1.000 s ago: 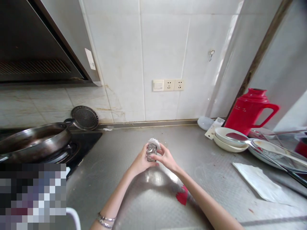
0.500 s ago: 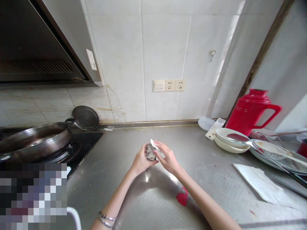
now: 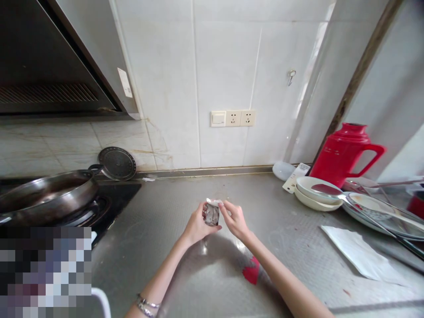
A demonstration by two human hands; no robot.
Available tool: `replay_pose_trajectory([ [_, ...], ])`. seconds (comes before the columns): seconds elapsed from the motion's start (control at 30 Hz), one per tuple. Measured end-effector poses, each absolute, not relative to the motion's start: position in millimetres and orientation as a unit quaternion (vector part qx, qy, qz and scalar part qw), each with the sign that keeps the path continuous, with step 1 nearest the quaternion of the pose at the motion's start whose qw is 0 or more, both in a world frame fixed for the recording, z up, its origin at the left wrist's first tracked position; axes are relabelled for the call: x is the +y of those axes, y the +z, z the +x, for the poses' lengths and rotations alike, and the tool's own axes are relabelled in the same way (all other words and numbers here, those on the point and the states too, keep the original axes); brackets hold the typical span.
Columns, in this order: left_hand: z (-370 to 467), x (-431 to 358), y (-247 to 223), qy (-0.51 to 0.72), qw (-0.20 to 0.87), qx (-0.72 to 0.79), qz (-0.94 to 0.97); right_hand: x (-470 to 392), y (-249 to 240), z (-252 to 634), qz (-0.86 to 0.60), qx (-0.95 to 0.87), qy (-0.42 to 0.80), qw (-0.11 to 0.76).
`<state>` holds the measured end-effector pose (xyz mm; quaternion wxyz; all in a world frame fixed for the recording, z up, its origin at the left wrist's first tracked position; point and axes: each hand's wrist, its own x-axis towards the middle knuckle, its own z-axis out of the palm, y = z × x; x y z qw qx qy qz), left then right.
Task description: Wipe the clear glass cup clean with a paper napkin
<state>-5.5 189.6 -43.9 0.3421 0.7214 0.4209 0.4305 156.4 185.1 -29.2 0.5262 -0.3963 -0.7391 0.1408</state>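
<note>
Kitchen counter (image 3: 185, 194) here is dull patterned steel, running back to a white tiled wall (image 3: 225, 66) with a switch and sockets (image 3: 232, 118) at about 12 o'clock.

Both hands meet near the middle of the counter, held a bit above it. Left hand (image 3: 196, 226) is curled around a small packet (image 3: 211, 214) — clear and crinkly with something dark inside, can't tell what. Thumb and fingers wrap its left side. Right hand (image 3: 235, 218) comes in from the other side, with thumb and forefinger pinching the white top edge of the packet. So both are closed on the same thing, fingertips almost touching each other.

Left wrist has a bracelet (image 3: 145, 304) on it, down at 7 o'clock from the hands.

Around them:
- a wok (image 3: 46, 194) sits on the black stove (image 3: 112, 198) out at 9 o'clock, with a round dark lid (image 3: 117, 163) leaning on the wall behind it
- range hood (image 3: 49, 66) hangs at 10 o'clock
- a red scrap (image 3: 251, 270) lies on the counter at 5 o'clock, just beside the right forearm
- a white cloth (image 3: 359, 252) lies flat at 4 o'clock, well apart from the hands
- stacked bowls (image 3: 316, 194) with a ladle (image 3: 331, 191) resting across them at 3 o'clock, and a red jug (image 3: 346, 152) standing upright right behind

Bottom left corner is a blurred-out patch.
</note>
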Motion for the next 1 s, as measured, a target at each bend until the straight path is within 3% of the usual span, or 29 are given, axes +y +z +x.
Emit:
replay_pose_trajectory([
  [0.17, -4, 189, -46, 0.424, 0.342, 0.406, 0.734, 179, -24, 154, -0.335, -0.765, 0.176, 0.522],
  [0.43, -3, 188, -48, 0.446, 0.356, 0.405, 0.714, 189, -31, 158, -0.448, -0.685, 0.131, 0.559],
  [0.67, 3, 188, -50, 0.442, 0.349, 0.413, 0.715, 177, -28, 155, -0.286, -0.781, 0.085, 0.548],
  [0.87, 3, 189, -53, 0.423, 0.383, 0.431, 0.699, 189, -35, 155, -0.396, -0.730, 0.094, 0.549],
  [1.0, 3, 189, -48, 0.418, 0.404, 0.414, 0.700, 183, -29, 156, -0.339, -0.765, 0.107, 0.537],
])
